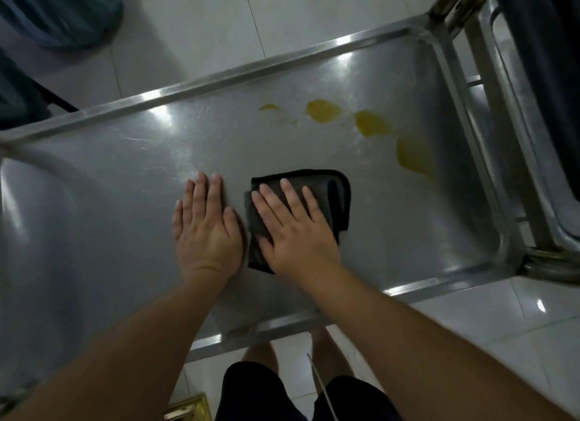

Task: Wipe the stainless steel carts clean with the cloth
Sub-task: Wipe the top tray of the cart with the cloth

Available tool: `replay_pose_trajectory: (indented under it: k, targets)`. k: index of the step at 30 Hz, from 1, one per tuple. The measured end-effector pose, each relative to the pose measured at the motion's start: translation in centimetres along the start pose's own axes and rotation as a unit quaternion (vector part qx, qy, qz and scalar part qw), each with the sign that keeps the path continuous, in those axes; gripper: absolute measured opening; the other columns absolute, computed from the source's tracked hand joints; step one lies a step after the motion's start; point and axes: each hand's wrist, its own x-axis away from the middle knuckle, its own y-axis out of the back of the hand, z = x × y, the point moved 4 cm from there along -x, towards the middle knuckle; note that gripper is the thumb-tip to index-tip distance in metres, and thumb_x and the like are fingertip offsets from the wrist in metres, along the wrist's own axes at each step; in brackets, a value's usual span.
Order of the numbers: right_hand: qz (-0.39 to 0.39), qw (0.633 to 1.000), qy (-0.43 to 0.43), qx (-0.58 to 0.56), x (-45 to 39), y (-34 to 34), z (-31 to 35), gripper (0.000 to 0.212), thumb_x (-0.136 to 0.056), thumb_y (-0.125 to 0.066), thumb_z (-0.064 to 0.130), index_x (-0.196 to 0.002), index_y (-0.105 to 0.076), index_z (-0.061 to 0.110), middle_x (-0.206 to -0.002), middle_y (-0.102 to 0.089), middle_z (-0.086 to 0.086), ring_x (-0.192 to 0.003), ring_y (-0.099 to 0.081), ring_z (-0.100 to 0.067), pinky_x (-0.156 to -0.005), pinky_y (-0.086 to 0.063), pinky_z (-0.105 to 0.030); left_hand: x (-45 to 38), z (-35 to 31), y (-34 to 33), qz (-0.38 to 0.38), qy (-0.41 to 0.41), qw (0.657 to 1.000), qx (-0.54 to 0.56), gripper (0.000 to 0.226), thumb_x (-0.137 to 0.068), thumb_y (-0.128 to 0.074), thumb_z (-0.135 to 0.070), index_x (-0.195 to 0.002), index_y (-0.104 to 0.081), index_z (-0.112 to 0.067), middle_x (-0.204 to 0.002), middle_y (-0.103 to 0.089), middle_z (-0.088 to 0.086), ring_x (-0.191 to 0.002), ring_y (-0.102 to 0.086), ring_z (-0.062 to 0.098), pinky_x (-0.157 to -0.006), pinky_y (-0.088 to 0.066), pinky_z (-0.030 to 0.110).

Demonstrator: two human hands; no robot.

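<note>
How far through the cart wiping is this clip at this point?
Early. Done: nothing clearly; the near left of the cart top shows no spill, only faint streaks. In hand: the right hand presses flat on the folded dark cloth; the left hand lies flat on the steel beside it. Left: four yellow patches lie unwiped beyond the cloth, toward the far right corner.

Head camera looks steeply down, close over cart [94,219]

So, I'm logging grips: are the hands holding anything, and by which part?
Nothing is gripped. The right hand presses flat on the folded dark cloth; the left hand rests flat on the cart top.
</note>
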Motion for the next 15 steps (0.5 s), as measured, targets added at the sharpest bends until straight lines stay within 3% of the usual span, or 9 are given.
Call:
replay_pose_trajectory:
  k: [2,4,7,9,13,15]
  targets:
    - [-0.003,0.998,0.066,0.004,0.8,0.8,-3.5,0.075,-0.094,-0.049,0.052,-0.163,-0.033,0.026,-0.169,-0.031,0.004,-0.158,-0.021,-0.025,-0.128,-0.012,-0.051,-0.1,0.0,0.0,-0.006,0.002,1.000,0.005,0.068,-0.105,-0.024,-0.044,-0.171,-0.014,-0.031,-0.179,-0.006,-0.007,-0.163,0.003,0.009,-0.132,0.002,0.037]
    - [-0.020,0.999,0.043,0.020,1.0,2.0,-9.1,0.075,-0.091,-0.053,0.053,-0.161,-0.037,0.028,-0.166,-0.037,0.005,-0.156,-0.028,-0.023,-0.127,-0.015,-0.048,0.0,0.0,0.0,-0.012,0.004,1.000,0.009,0.068,-0.104,-0.026,-0.044,-0.170,-0.016,-0.031,-0.178,-0.008,-0.006,-0.163,0.001,0.010,-0.132,0.002,0.037]
    - [-0.050,0.989,-0.133,0.039,1.1,4.3,-18.3,0.069,-0.098,-0.046,0.052,-0.161,-0.034,0.027,-0.166,-0.038,0.000,-0.154,-0.029,-0.027,-0.126,-0.017,-0.051,0.0,-0.1,0.1,-0.023,0.003,1.000,0.009,0.068,-0.104,-0.029,-0.043,-0.170,-0.018,-0.029,-0.178,-0.012,-0.005,-0.164,-0.003,0.012,-0.132,0.000,0.038]
    - [-0.066,0.962,-0.263,0.037,1.4,5.2,-21.3,0.066,-0.102,-0.039,0.051,-0.162,-0.030,0.024,-0.167,-0.034,-0.002,-0.155,-0.025,-0.029,-0.126,-0.016,-0.055,0.1,-0.1,0.1,-0.028,0.002,1.000,0.010,0.068,-0.104,-0.030,-0.042,-0.170,-0.020,-0.028,-0.178,-0.013,-0.004,-0.164,-0.004,0.013,-0.132,-0.001,0.038]
    - [-0.122,0.858,-0.499,0.001,-1.9,4.5,-17.4,0.069,-0.102,-0.035,0.047,-0.163,-0.029,0.017,-0.169,-0.030,-0.005,-0.156,-0.022,-0.035,-0.124,-0.015,-0.062,0.0,-0.2,0.0,-0.037,0.003,0.999,0.012,0.068,-0.104,-0.031,-0.043,-0.169,-0.023,-0.026,-0.177,-0.016,-0.003,-0.164,-0.008,0.016,-0.132,-0.004,0.040]
    - [-0.127,0.864,-0.487,-0.019,-5.0,3.7,-11.7,0.069,-0.102,-0.036,0.046,-0.163,-0.030,0.016,-0.169,-0.030,-0.006,-0.156,-0.022,-0.036,-0.125,-0.013,-0.061,0.1,-0.3,0.0,-0.042,-0.001,0.999,0.012,0.068,-0.104,-0.031,-0.044,-0.169,-0.025,-0.026,-0.177,-0.017,-0.002,-0.164,-0.009,0.016,-0.132,-0.006,0.040]
